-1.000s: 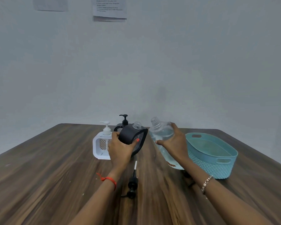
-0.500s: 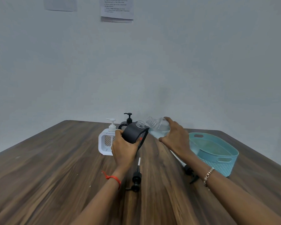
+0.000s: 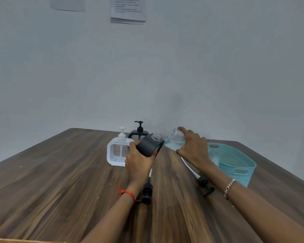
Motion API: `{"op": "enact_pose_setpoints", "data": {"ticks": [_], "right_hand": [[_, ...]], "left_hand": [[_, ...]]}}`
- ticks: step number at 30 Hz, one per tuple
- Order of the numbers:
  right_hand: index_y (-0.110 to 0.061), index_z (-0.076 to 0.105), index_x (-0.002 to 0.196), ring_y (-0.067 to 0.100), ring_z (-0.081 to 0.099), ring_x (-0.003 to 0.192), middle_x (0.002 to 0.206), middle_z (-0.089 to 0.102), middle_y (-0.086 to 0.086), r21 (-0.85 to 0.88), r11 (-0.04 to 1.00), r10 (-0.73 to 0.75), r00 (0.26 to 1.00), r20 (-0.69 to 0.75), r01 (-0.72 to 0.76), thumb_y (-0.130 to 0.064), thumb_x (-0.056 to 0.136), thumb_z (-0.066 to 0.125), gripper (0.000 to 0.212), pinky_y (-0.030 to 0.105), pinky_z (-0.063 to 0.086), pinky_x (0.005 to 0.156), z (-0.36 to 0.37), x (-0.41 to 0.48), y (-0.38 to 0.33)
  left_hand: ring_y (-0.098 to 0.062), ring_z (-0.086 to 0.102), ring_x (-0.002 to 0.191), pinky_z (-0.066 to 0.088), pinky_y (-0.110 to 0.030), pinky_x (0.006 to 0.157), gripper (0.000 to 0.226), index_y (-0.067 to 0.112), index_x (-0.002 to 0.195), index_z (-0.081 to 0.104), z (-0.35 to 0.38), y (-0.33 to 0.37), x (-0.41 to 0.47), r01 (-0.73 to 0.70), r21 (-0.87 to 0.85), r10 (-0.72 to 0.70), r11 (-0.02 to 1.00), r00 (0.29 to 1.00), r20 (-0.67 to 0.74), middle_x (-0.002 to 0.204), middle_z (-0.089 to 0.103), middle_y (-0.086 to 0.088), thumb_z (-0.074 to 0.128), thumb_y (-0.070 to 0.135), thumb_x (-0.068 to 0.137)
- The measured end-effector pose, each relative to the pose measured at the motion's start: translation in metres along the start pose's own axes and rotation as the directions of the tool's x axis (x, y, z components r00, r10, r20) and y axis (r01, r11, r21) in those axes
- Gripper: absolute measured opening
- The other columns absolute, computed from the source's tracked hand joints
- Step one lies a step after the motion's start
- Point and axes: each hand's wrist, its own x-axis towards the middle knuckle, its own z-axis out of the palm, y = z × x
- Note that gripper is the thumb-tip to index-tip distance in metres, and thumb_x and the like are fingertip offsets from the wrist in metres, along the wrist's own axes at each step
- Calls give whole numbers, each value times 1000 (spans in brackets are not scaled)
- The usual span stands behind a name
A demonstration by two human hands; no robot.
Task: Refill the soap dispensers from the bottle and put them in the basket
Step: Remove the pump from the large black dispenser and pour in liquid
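Clear plastic meets black here: the right hand (image 3: 193, 148) is wrapped around the refill bottle (image 3: 174, 139), tipped over with its threaded mouth just beside the open neck of the black dispenser (image 3: 148, 145), which the left hand (image 3: 139, 162) clamps at a lean toward it. Pale blue liquid sits low in the bottle, and no stream shows yet. For a clean pour, I'd say the mouths need to line up, bottle lip just above the neck, then tip slowly; that opening is narrow and a quick tilt would likely spill onto the tabletop (image 3: 60, 181).

Behind the left hand stand a white dispenser (image 3: 118, 151) and a second black dispenser (image 3: 139, 133), pumps on. Two loose pumps lie near the forearms, one (image 3: 147, 192) by the left wrist, another (image 3: 204, 185) under the right arm. The teal basket (image 3: 239, 165) waits on the right, with no dispenser visible in it.
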Motion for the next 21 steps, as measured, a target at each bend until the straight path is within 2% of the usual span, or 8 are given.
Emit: {"op": "enact_pose_setpoints", "data": {"ticks": [9,21], "right_hand": [[-27,38,135,30,54,90,104,58,4,-130,990,-46,999,8,47,-17,70,57,69,35,34,79,-5,0,5],[-27,35,137,28,53,90,108,58,3,-197,977,-74,997,29,79,-14,71,55,71,36,34,80,-8,0,6]], "left_hand": [[-34,59,81,49,-42,66,53,9,93,49,4,0,-6,2,-4,-2,1000,1000,20,85,62,-9,83,33,60],[-31,60,83,49,-41,67,55,8,97,49,2,1,-12,-11,-34,13,999,999,36,86,60,-5,82,35,62]]}}
